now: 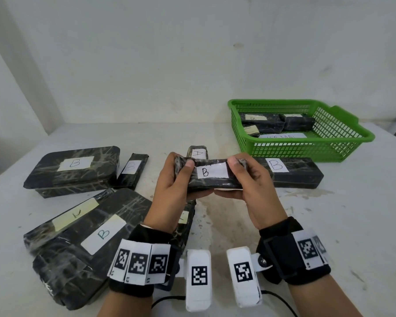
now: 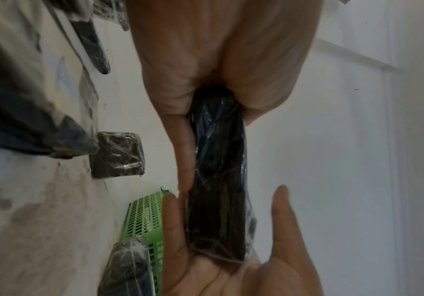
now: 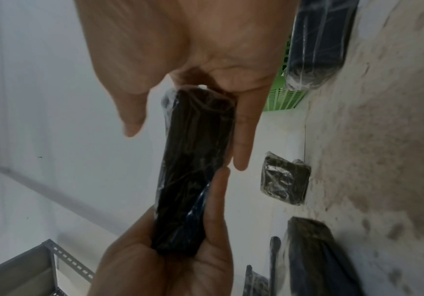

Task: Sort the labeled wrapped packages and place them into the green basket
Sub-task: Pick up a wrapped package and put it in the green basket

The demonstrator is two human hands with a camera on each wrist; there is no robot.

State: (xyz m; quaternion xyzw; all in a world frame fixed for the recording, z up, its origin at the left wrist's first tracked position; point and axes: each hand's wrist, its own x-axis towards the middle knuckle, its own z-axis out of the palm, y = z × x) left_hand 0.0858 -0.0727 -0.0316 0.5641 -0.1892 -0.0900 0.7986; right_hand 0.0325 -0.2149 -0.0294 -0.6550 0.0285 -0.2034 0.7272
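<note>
My left hand (image 1: 169,179) grips the left end of the B package (image 1: 212,177), thumb on top, fingers under it. My right hand (image 1: 253,179) pinches the right end in the same way. The package is lifted over the tabletop (image 1: 329,213). The basket (image 1: 343,143) stands far right of my grip.

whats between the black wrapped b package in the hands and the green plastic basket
In the head view, the long black B package on the table lies between the held B package and the green basket.
</note>
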